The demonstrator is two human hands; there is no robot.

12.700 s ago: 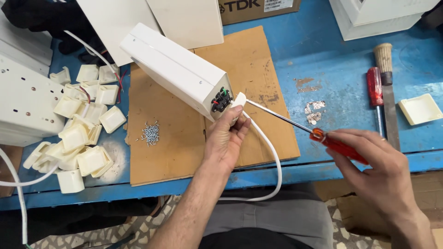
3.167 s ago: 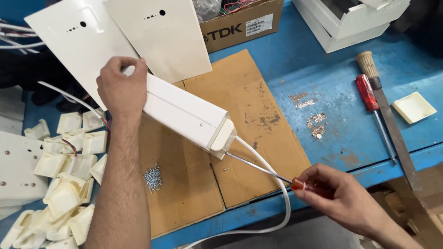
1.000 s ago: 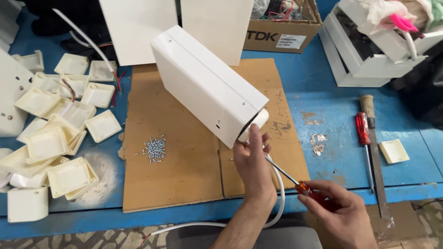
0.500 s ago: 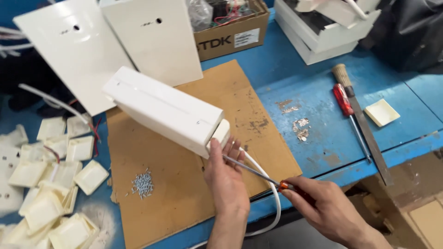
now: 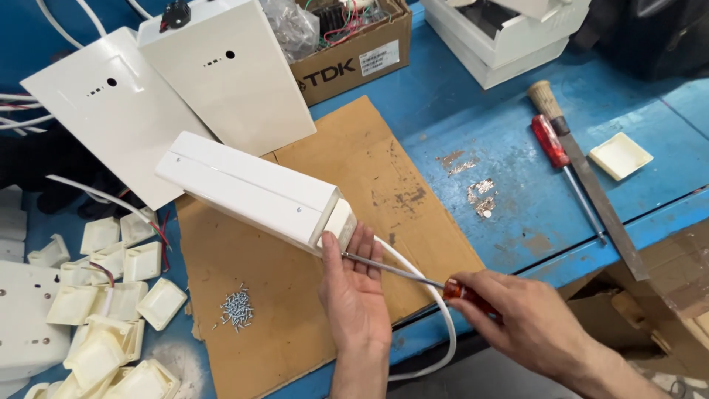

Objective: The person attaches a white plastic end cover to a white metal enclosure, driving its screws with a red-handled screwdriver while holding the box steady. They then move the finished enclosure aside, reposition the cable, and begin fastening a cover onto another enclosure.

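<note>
Firstly, at the lower left of the frame lies a heap of small white plastic caps on the blue workbench, and just right of them a little pile of silver screws sits on the brown cardboard sheet. Two flat white panels lean in the upper left. In the centre, the long white casing rests slanted on the cardboard, its capped end pointing to the lower right. The left hand lies palm up under this end, fingers loosely curled against the cap, supporting it more than gripping it. A white cable comes out near this end and bends down toward the bottom edge. The red-handled screwdriver goes from the lower right to the casing; its tip seems to touch the end face, but the exact spot is too small to tell. The right hand is closed firmly around its handle. Further right, a second red screwdriver and a metal file lie side by side on the bench, with a small white tray near them.
</note>
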